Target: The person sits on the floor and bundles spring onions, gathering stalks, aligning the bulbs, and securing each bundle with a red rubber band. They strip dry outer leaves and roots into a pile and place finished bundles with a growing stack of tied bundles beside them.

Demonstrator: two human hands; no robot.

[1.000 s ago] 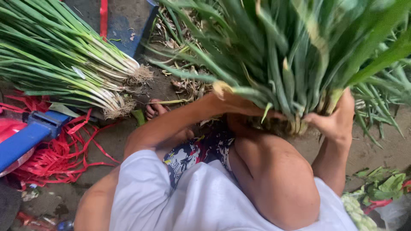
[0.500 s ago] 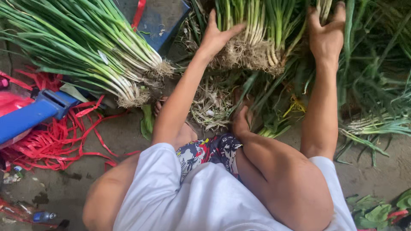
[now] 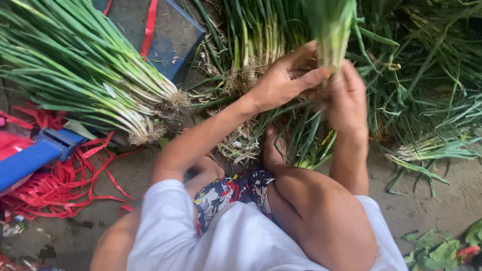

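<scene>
My left hand [image 3: 283, 80] and my right hand [image 3: 346, 98] meet at the root end of a small bunch of green onions [image 3: 329, 30], both gripping it above my knees. Just left of it a bigger bunch of green onions [image 3: 256, 40] lies on the ground with its roots toward me. More loose onion stalks [image 3: 301, 138] lie under my hands by my foot [image 3: 273, 150]. I squat in a white shirt and patterned shorts.
A large tied bundle of green onions [image 3: 85, 75] lies at the left. Red plastic strips [image 3: 55, 180] and a blue tool handle [image 3: 35, 155] sit lower left. A blue tray [image 3: 173, 37] is behind. Loose green onions [image 3: 432, 100] pile at the right; leaf scraps [image 3: 442, 251] lie lower right.
My hands, which were apart on the big bunch's roots half a second ago, have come together at the right and now grip a smaller bunch.
</scene>
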